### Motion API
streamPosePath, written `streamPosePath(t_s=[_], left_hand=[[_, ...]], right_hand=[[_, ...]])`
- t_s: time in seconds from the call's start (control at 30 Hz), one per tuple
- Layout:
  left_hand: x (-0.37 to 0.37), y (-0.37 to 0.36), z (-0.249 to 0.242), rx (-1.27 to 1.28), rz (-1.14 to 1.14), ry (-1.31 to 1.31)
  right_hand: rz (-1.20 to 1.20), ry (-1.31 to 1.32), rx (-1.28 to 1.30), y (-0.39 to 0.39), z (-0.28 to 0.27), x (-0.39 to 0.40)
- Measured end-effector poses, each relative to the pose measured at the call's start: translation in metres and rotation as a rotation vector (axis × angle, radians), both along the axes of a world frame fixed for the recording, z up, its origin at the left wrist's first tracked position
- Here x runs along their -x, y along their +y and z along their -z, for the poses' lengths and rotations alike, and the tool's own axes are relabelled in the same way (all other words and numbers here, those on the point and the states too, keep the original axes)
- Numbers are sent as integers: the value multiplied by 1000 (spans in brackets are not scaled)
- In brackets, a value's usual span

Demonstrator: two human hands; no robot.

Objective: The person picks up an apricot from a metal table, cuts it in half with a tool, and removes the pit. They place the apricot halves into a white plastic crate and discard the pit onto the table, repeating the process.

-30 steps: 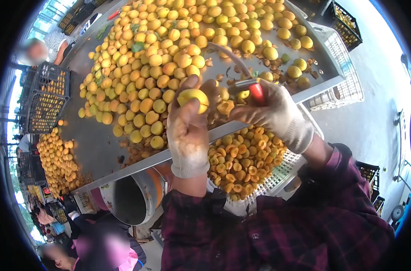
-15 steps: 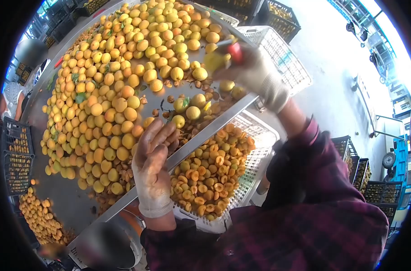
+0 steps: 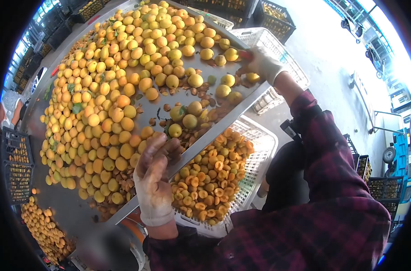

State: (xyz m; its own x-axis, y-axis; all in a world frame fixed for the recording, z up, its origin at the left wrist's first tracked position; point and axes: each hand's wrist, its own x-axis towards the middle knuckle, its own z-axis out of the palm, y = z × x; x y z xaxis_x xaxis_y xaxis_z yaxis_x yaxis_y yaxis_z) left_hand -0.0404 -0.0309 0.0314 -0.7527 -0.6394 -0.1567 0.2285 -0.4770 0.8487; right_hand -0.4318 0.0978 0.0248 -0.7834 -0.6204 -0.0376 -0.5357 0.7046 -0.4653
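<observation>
My left hand [image 3: 155,183], in a stained pale glove, rests over the metal table's near rim [image 3: 196,145]. Its fingers are loosely bent and apart, with nothing visible in them. Beyond them sit a few whole apricots [image 3: 190,121] among pits and brown scraps. At the table's right corner my right hand [image 3: 265,67], also gloved, is closed around a red-handled tool [image 3: 245,55]; the tool's working end cannot be made out. Loose apricots [image 3: 227,80] lie close to that hand. Below the rim, a white plastic crate [image 3: 262,156] holds halved apricots [image 3: 210,180].
A large heap of whole apricots [image 3: 101,108] covers much of the table. Another white crate [image 3: 284,58] stands beyond the right corner, with black crates [image 3: 278,20] behind it. More black crates [image 3: 18,158] are at left, near a person in a striped top [image 3: 10,101].
My right hand has lowered slightly with the red tool, toward the table's right corner. Apricots near that corner have shifted. My left hand stays over the rim, almost unmoved.
</observation>
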Motion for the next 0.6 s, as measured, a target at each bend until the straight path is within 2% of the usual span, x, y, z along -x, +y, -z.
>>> streamPosePath(t_s=[0.03, 0.07, 0.13, 0.2, 0.33, 0.4, 0.47, 0.5, 0.53, 0.6], left_hand=[[1, 1, -2, -2, 9, 2], [1, 2, -5, -3, -4, -19], [2, 3, -6, 0, -4, -35], [0, 1, -3, -22, -10, -27], [-9, -2, 1, 8, -7, -18], [-9, -3, -1, -73, -4, 10], [-10, -4, -1, -73, -2, 21], [-11, -5, 0, -78, 4, 22], [-10, -4, 0, -80, -26, 20], [-6, -2, 1, 55, -32, -56]], right_hand=[[-173, 46, 65, -5, 24, 14], [-126, -177, -123, -17, -12, -25], [-379, 77, -293, -27, 5, -32], [-296, 101, -329, -31, 18, -33], [-199, -86, -285, -30, 2, -37], [-172, -103, -286, -32, -9, -40], [-53, -307, -173, -35, -21, -50], [-63, -380, -29, -38, -24, -57], [-114, -391, 12, -43, -48, -78], [-260, -600, 271, -48, -57, -107]])
